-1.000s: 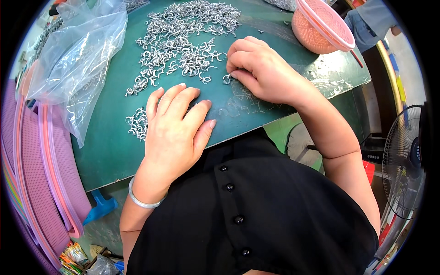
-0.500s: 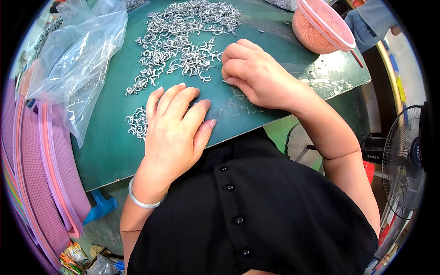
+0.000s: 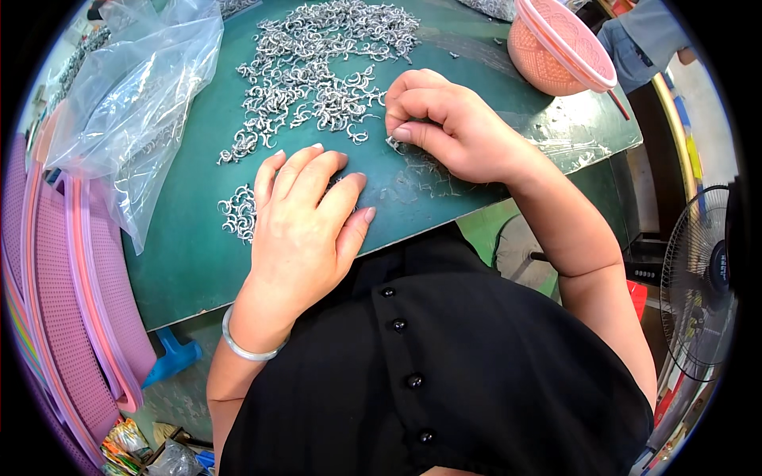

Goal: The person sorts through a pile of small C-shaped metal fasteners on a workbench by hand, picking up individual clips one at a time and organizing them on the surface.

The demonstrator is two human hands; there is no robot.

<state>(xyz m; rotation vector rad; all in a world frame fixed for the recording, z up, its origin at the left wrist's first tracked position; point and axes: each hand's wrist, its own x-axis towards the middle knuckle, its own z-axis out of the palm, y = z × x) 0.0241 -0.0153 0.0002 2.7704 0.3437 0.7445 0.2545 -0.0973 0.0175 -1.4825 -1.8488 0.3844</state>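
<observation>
- Work surface: dark green board (image 3: 198, 262), flat, scuffed pale near its front edge; the near edge meets the person's black buttoned garment (image 3: 444, 373).
- Stock: loose heap of small silver curved metal pieces (image 3: 317, 71) spread over the far middle of the board; a smaller cluster (image 3: 236, 213) lies apart, just left of the left hand.
- Left hand (image 3: 305, 214): laid palm-down and flat on the board, fingers extended and close together, gripping nothing visible; whether any pieces lie under it cannot be told. Silver bangle (image 3: 242, 349) at the wrist.
- Right hand (image 3: 444, 123): fingers curled, thumb and forefinger pinched together at the near edge of the heap, on one small metal piece (image 3: 392, 142) that touches the board.
- Clear plastic bag (image 3: 131, 119): crumpled, at the board's left side, overlapping its edge.
- Pink perforated basket (image 3: 556, 47): far right on the board, tilted.
- Pink and purple mesh trays (image 3: 55, 301): stacked on edge left of the board.
- Room: standing fan (image 3: 698, 285) at the right; floor clutter at lower left, a blue object (image 3: 175, 357) beneath the board's front corner.
</observation>
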